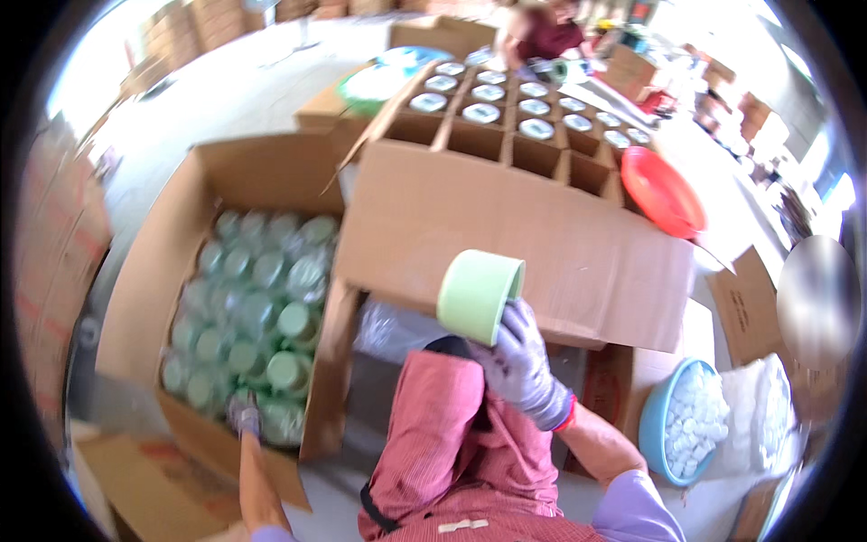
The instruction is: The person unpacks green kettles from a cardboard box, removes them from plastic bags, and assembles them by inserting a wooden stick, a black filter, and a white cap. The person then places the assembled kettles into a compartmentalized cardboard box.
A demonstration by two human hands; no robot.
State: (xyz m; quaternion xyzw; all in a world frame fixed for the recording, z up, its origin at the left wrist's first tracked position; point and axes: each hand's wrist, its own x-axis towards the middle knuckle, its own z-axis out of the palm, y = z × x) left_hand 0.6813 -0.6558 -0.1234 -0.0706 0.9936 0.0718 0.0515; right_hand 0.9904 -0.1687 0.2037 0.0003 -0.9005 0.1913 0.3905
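My right hand (522, 361), in a grey-purple glove with a red cuff, is closed on a pale green round cup (474, 296). The cup is held tilted above my knees, in front of the carton flap. At the left, my gloved left hand (245, 414) reaches to the near edge of an open carton (172, 226). Inside this carton stand several clear jars with pale green lids (284, 370), packed closely, some under plastic film. The left fingers are small and blurred against the jars, so I cannot make out a grip.
Ahead stands a divided carton (433, 203), with silver-lidded jars (481, 113) in several cells. A red basin (664, 192) lies on its right corner. Right of my knees, a blue tub (652, 425) holds small white pieces beside plastic bags (768, 406). A person (546, 36) works beyond.
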